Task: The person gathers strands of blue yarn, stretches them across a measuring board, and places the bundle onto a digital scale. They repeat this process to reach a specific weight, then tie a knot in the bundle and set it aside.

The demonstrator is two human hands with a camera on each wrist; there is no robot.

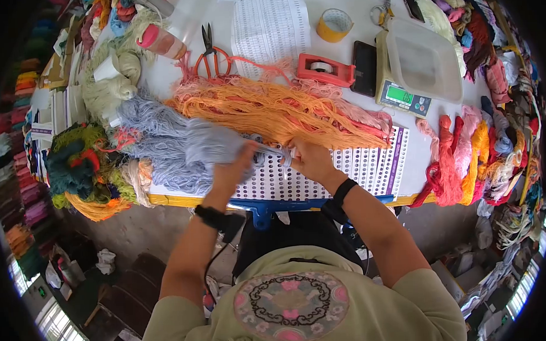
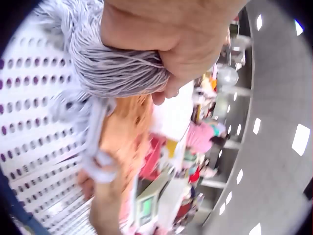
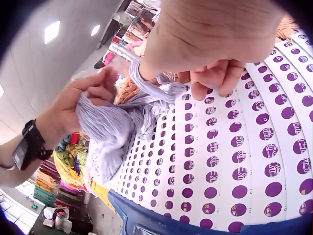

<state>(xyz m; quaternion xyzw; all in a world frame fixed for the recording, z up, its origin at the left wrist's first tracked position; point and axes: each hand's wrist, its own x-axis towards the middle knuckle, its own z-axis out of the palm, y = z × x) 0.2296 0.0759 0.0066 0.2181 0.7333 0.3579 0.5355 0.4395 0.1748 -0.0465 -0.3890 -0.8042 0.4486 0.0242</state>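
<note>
My left hand (image 1: 235, 167) grips a grey-blue yarn hank (image 1: 210, 141), its fingers curled round the bundled strands in the left wrist view. The hank looks blurred in the head view. A twisted length of the same yarn (image 3: 156, 93) runs across to my right hand (image 1: 312, 162) and loops round its thumb side. The right hand's fingers are curled in at that loop. Both hands are over white cards with rows of punched holes (image 3: 234, 147). More grey-blue yarn (image 1: 157, 129) lies to the left, and a long orange yarn bundle (image 1: 265, 107) lies just beyond the hands.
Black-bladed scissors (image 1: 208, 49), a red tape dispenser (image 1: 325, 69), a phone (image 1: 364, 68) and a scale (image 1: 403, 97) with a clear tray (image 1: 428, 60) stand behind the yarn. Coloured skeins (image 1: 446, 158) hang at the right edge. A blue bar (image 1: 298, 204) runs along the front.
</note>
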